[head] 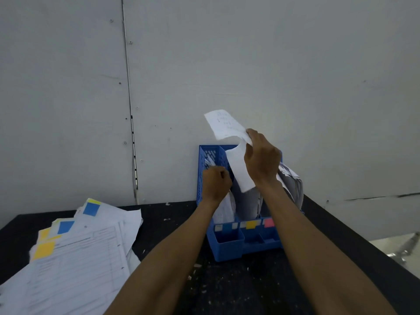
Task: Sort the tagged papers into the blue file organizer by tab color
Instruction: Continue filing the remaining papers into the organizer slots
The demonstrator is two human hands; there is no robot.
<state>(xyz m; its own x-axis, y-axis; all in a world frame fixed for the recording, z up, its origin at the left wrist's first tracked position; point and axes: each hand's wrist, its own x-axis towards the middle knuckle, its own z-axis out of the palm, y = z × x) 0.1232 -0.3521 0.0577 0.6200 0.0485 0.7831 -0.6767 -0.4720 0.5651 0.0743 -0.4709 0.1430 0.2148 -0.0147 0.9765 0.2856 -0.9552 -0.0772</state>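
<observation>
The right hand point(261, 158) pinched a bent white sheet point(227, 126), which rose up and to the left of the fingers and also hung beneath them. Directly below that hand stood the blue file organizer point(227, 248). The left hand point(216, 183) was curled at the organizer's left slot; whether it gripped the papers there I couldn't tell. Well to its left lay the pile of tagged papers point(79, 246) on the black table point(227, 287).
</observation>
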